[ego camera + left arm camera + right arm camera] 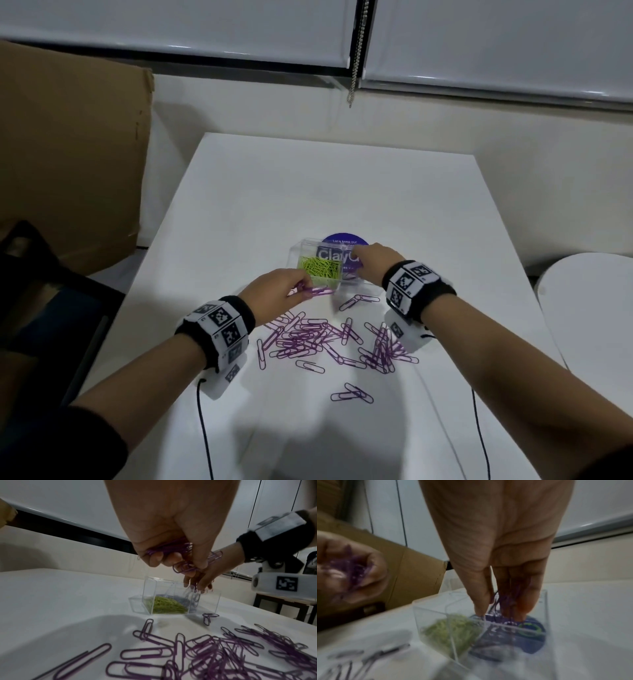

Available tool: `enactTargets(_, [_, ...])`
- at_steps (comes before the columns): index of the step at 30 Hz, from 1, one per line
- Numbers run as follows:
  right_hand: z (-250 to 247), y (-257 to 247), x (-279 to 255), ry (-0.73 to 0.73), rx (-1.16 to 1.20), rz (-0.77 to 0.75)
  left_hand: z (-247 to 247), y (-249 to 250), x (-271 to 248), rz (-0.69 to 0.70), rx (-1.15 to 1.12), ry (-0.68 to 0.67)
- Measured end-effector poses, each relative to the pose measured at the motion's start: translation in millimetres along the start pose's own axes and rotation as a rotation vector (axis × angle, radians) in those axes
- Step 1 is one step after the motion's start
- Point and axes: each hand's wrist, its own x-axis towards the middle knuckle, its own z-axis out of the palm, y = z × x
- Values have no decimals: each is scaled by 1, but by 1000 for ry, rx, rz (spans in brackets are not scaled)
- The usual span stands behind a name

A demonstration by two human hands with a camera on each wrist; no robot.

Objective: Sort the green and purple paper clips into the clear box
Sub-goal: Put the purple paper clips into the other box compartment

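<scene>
White table (239, 192) carries clear box (299, 251), loose purple clips (308, 337)

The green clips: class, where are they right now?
In the head view, the green clips lie in the left compartment of the clear box, mid-table, between the left hand and right hand.

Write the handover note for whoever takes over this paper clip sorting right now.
Left hand: grips a bunch of purple clips beside the clear box.
Right hand: fingers down in the box's right compartment, purple clips between them; whether gripped or just let go is unclear.
Done: green clips lie in the left compartment; none shows on the table.
Left: the loose purple pile near the table's front, plus both handfuls.
</scene>
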Motion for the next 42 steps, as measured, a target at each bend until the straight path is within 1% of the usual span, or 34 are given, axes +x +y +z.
enactTargets(2, [1, 3, -6, 83, 72, -15, -5, 3, 4, 5, -11, 21])
enactTargets(5, [7, 15, -28, 270, 137, -54, -15, 11, 16, 32, 7, 42])
enactTargets(6, [12, 20, -38, 287, 137, -66, -19, 15, 22, 45, 19, 36])
enactTargets(7, [18, 26, -48, 261, 122, -67, -21, 21, 30, 58, 38, 27])
enactTargets(8, [26, 31, -56, 202, 95, -62, -24, 27, 39, 70, 74, 12])
enactTargets(10, [44, 41, -68, 40, 32, -28, -24, 41, 60, 99, 191, -20])
enactTargets(12, [59, 49, -77, -69, 17, 17, -19, 56, 80, 128, 323, -58])
enactTargets(14, [71, 53, -85, -101, 16, 41, -11, 71, 96, 156, 486, -125])
enactTargets(17, [84, 56, -94, -119, -1, 34, 7, 83, 115, 207, 767, -255])
enactTargets(19, [91, 56, -98, -122, -14, 18, 14, 88, 123, 175, 838, -360])
enactTargets(21, [95, 55, -99, -112, -7, 10, 20, 92, 127, 185, 903, -446])
enactTargets(22, [96, 55, -99, -101, 15, 11, 19, 94, 129, 176, 914, -463])
enactTargets(24, [97, 54, -98, -79, 56, 14, 19, 96, 126, 129, 862, -486])
enactTargets(26, [98, 53, -96, -68, 71, 15, 18, 94, 122, 138, 810, -447])
enactTargets(27, [99, 52, -94, -62, 77, 15, 19, 91, 118, 170, 798, -393])
enactTargets(29, [99, 51, -92, -45, 90, 17, 25, 82, 108, 308, 781, -262])
enactTargets(30, [99, 51, -91, -35, 95, 19, 30, 79, 102, 376, 756, -228])
enactTargets(31, [100, 50, -90, -29, 97, 23, 36, 75, 94, 434, 706, -228])
enactTargets(32, [100, 49, -89, -26, 96, 28, 44, 73, 84, 457, 654, -266])
enactTargets(34, [99, 47, -88, -31, 103, 43, 61, 69, 64, 460, 598, -369])
enactTargets(36, [99, 46, -88, -41, 114, 59, 76, 66, 47, 470, 607, -413])
enactTargets(39, [99, 46, -89, -70, 117, 98, 91, 65, 38, 471, 675, -436])
enactTargets(42, [99, 48, -92, -81, 143, 155, 94, 68, 38, 452, 683, -394])
